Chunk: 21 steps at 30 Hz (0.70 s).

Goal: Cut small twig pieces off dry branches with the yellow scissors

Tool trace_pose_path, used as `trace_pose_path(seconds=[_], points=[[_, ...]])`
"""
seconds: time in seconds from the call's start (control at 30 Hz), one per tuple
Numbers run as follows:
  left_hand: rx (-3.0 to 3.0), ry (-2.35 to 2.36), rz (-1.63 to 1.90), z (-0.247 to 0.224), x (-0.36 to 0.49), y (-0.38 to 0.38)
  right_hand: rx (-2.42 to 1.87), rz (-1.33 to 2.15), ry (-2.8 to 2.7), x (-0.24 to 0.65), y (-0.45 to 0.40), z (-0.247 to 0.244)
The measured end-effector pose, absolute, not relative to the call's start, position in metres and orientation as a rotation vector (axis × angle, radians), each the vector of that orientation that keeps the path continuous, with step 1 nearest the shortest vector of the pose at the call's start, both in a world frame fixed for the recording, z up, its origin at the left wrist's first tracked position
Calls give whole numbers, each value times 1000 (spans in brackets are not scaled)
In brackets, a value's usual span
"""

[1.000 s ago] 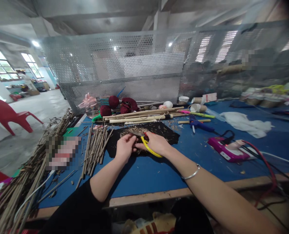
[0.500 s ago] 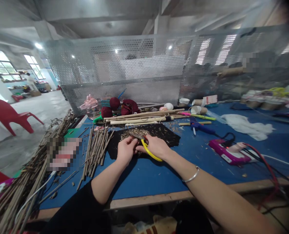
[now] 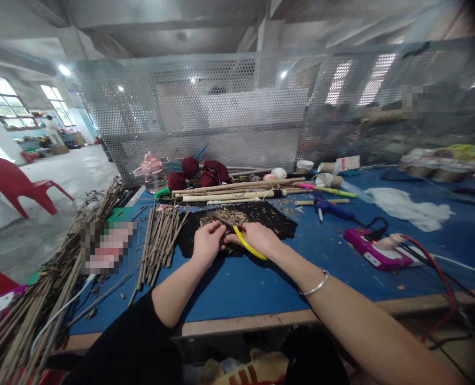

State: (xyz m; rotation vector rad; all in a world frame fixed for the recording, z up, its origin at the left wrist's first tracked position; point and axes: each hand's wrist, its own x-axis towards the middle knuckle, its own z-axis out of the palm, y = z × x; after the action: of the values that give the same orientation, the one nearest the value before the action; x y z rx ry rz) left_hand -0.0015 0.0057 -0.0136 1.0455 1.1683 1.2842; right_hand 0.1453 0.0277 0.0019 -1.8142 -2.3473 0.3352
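Note:
My right hand (image 3: 263,239) grips scissors with a yellow handle (image 3: 247,243); their dark blades reach left toward my other fingertips. My left hand (image 3: 208,243) is closed in a pinch just beside the blades, and what it pinches is too small to make out. Both hands are over the front part of a black cloth (image 3: 277,219). On that cloth, right behind my fingers, lies a heap of short cut stem pieces (image 3: 231,215). A bunch of long brown sticks (image 3: 157,246) rests on the blue table just left of the cloth.
Behind the cloth lie long pale rods (image 3: 237,197) and dark red balls (image 3: 190,167). A blue glue gun (image 3: 331,207), purple power strip (image 3: 375,248) and white cloth (image 3: 409,206) are at right. Piled branches (image 3: 48,283) and a blurred-out pink object (image 3: 111,248) are at left.
The view has shifted slightly. Both hands stay close together over the cloth, and the scissor blades show less clearly, lying lower among my fingers. More of the cut-piece heap is visible.

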Motion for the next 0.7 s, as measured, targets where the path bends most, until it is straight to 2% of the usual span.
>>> trace_pose_path(seconds=[0.27,0.47,0.7], points=[[1131,1119,1294,-14,-1,7,-1850,298,-2348,148,29,6],[916,1043,1437,-13,-1,12,-1814,222,-2332,149,27,6],[937,1064,1399,-17,-1,11,-1726,266,-2342,146,22,8]])
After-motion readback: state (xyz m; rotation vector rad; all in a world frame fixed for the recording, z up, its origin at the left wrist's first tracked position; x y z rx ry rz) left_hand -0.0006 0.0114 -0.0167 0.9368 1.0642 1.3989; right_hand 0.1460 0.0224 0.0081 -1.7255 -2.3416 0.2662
